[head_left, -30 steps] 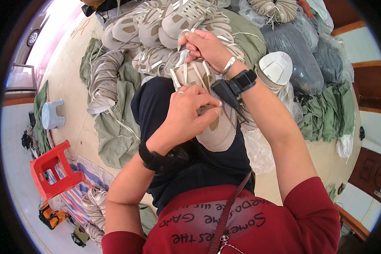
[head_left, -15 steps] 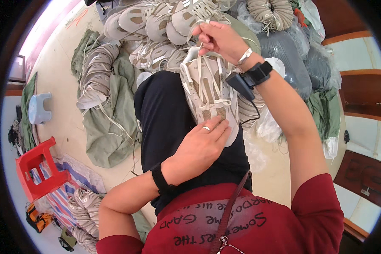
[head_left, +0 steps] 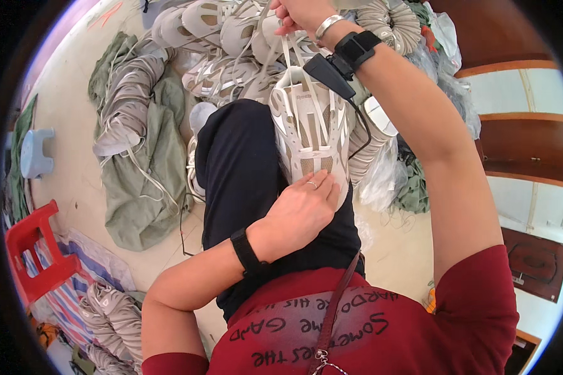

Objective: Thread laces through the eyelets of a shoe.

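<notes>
The pale shoe [head_left: 311, 134] lies lengthwise over the dark trousers [head_left: 238, 169], toe bodyward; I see the right hand [head_left: 303, 12], its grip pinched on the laces [head_left: 317, 100], past the collar. The left hand [head_left: 301, 211], fingers extended, touches the toe.

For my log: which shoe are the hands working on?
The pale centre shoe: left hand on its toe, right hand holding its laces taut. The other shoes lie heaped or bundled.
</notes>
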A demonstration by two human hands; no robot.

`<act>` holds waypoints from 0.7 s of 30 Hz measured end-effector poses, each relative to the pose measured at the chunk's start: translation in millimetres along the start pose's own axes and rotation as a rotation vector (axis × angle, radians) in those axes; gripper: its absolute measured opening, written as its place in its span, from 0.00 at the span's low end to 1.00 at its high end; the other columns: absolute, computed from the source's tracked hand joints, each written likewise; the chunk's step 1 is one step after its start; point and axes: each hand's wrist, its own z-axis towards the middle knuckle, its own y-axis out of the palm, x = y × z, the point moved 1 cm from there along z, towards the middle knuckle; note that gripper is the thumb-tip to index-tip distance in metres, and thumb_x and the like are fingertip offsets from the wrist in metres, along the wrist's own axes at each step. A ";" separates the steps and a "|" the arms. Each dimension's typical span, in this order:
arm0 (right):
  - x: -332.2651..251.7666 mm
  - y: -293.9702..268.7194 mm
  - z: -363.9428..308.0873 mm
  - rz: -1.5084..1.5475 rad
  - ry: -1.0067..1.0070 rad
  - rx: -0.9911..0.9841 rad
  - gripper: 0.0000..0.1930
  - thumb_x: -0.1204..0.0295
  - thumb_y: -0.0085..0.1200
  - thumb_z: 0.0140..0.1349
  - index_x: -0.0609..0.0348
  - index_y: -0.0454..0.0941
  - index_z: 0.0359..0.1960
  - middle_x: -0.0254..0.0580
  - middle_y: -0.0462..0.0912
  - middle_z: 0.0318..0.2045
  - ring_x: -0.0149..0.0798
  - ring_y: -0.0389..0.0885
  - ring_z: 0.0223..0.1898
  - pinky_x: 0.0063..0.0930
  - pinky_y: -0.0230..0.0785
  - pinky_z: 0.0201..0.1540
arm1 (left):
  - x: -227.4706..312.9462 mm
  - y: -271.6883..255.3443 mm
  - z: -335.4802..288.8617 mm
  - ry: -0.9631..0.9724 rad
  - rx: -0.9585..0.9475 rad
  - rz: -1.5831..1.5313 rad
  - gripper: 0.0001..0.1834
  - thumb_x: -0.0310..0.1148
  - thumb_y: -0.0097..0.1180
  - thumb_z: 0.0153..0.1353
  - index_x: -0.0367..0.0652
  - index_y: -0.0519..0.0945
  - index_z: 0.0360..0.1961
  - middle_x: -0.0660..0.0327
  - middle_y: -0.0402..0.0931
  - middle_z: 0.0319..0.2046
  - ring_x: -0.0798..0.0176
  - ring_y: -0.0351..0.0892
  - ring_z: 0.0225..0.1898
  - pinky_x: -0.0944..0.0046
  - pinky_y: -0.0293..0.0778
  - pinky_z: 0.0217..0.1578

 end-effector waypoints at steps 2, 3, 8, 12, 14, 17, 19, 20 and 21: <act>-16.8 38.4 -9.9 0.040 0.060 -0.006 0.16 0.66 0.41 0.71 0.67 0.76 0.32 0.41 0.77 0.19 0.40 0.79 0.13 0.31 0.74 0.18 | -4.5 0.1 -15.5 -0.051 -0.001 -0.019 0.24 0.26 0.55 0.50 0.29 0.74 0.51 0.45 0.76 0.51 0.48 0.75 0.56 0.55 0.71 0.58; -25.0 39.9 -17.6 0.046 0.112 0.033 0.16 0.65 0.42 0.70 0.67 0.76 0.32 0.42 0.77 0.19 0.39 0.79 0.14 0.31 0.75 0.18 | -5.6 0.5 -15.6 -0.052 0.012 -0.036 0.24 0.26 0.56 0.49 0.29 0.75 0.50 0.46 0.76 0.50 0.48 0.76 0.55 0.56 0.71 0.58; -44.0 18.4 -47.2 0.026 0.077 -0.084 0.17 0.63 0.42 0.71 0.66 0.76 0.36 0.38 0.77 0.20 0.35 0.79 0.16 0.27 0.76 0.21 | -9.1 2.1 -13.2 -0.032 0.047 -0.085 0.23 0.26 0.56 0.49 0.31 0.75 0.49 0.47 0.77 0.48 0.48 0.78 0.53 0.57 0.72 0.57; -88.7 7.7 -79.6 0.086 0.056 -0.082 0.16 0.64 0.41 0.73 0.65 0.75 0.38 0.34 0.77 0.22 0.29 0.79 0.19 0.24 0.77 0.24 | -8.0 0.8 -13.4 -0.024 0.056 -0.110 0.22 0.26 0.56 0.50 0.31 0.76 0.48 0.47 0.77 0.49 0.49 0.77 0.53 0.56 0.72 0.56; -102.0 7.3 -90.8 0.114 0.033 -0.055 0.16 0.64 0.42 0.73 0.64 0.76 0.39 0.34 0.78 0.23 0.26 0.78 0.20 0.22 0.77 0.25 | -7.2 -1.3 -12.1 -0.028 0.050 -0.097 0.22 0.26 0.56 0.50 0.32 0.76 0.48 0.47 0.77 0.49 0.49 0.77 0.54 0.56 0.72 0.56; -99.3 3.7 -99.9 -0.059 0.034 -0.216 0.16 0.63 0.41 0.74 0.64 0.76 0.39 0.36 0.80 0.24 0.26 0.78 0.20 0.21 0.77 0.26 | -5.8 -3.6 -9.9 -0.021 0.022 -0.066 0.21 0.26 0.56 0.51 0.33 0.76 0.49 0.48 0.77 0.50 0.49 0.77 0.54 0.56 0.72 0.57; -101.7 5.9 -101.2 0.089 0.014 -0.235 0.16 0.63 0.40 0.74 0.64 0.76 0.39 0.37 0.81 0.25 0.26 0.78 0.21 0.21 0.76 0.27 | -4.8 -3.6 -10.1 -0.035 0.004 -0.075 0.21 0.27 0.56 0.52 0.34 0.76 0.49 0.49 0.77 0.50 0.49 0.76 0.55 0.56 0.71 0.57; -106.7 0.3 -102.9 0.124 -0.009 -0.146 0.16 0.63 0.41 0.74 0.64 0.76 0.39 0.37 0.81 0.25 0.26 0.78 0.22 0.21 0.76 0.28 | -4.2 -4.3 -9.7 -0.036 0.000 -0.065 0.21 0.27 0.56 0.52 0.34 0.76 0.49 0.49 0.77 0.50 0.49 0.76 0.55 0.56 0.71 0.57; -110.9 -3.3 -106.4 0.158 -0.028 -0.053 0.16 0.63 0.41 0.74 0.64 0.76 0.39 0.37 0.81 0.25 0.26 0.79 0.22 0.21 0.76 0.28 | -2.3 -4.9 -8.2 -0.048 -0.029 -0.053 0.21 0.27 0.56 0.52 0.34 0.76 0.49 0.49 0.77 0.50 0.49 0.76 0.55 0.56 0.71 0.57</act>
